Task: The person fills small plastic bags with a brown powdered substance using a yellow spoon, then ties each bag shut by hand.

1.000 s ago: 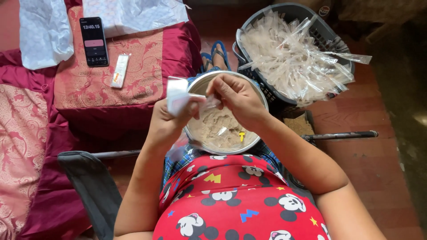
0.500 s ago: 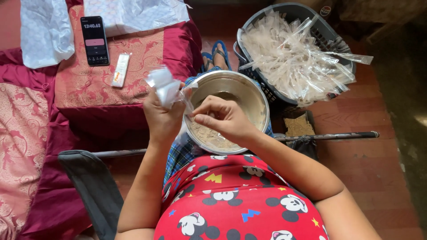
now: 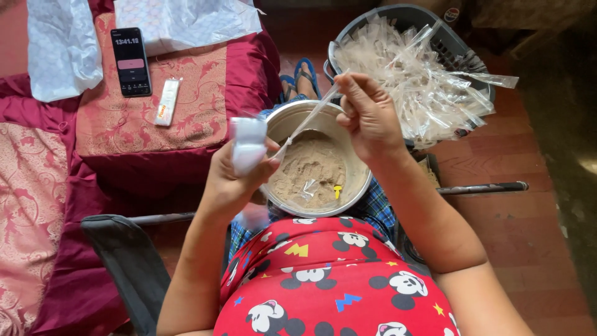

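Left hand [image 3: 229, 180]: clamped on a white wad [image 3: 247, 144]
Right hand [image 3: 368, 115]: pinched a clear strip [image 3: 306, 123], stretched between the hands
Bowl [image 3: 346, 196]: in lap, holding tan powder [image 3: 309, 168]

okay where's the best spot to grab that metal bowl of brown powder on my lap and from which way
Probably the bare rim of the metal bowl on its right side, coming from the right. The left hand with the small white packet crowds the left rim, and the right hand hovers over the far edge. Grip with thumb over the lip.
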